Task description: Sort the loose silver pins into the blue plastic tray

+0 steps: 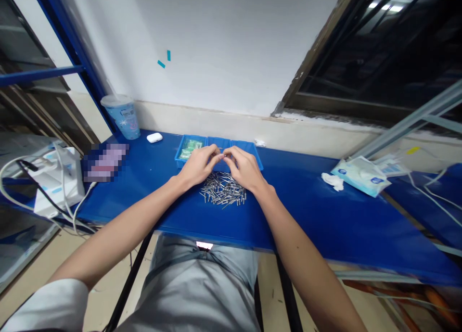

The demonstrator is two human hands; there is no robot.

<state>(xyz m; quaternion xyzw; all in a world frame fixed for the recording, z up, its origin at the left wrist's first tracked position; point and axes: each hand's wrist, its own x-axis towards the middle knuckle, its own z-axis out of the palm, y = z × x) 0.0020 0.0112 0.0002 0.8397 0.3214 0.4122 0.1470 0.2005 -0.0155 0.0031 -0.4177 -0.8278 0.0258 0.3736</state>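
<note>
Blue bench (pixel 306 211): wide toward 3 o'clock, front edge at 6, tray (pixel 252 147) at 12
Metal pins (pixel 224 190): piled at the tray's 6 o'clock, long axes pointing every way
Left hand (pixel 197 164), right hand (pixel 247 167): fingertips close together; clamped or not, cannot tell

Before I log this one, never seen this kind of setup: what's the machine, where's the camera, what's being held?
No machine: the grips are a person's bare left hand and right hand. The single picture comes from a camera worn on the head, looking forward and down.

On the blue table, a pile of thin metal pins lies just in front of a divided blue tray, with green items in its left compartment. A cup stands to the left; a tissue pack lies to the right.

The fingertips come together over the tray, seemingly on something small, too tiny to identify.
</note>
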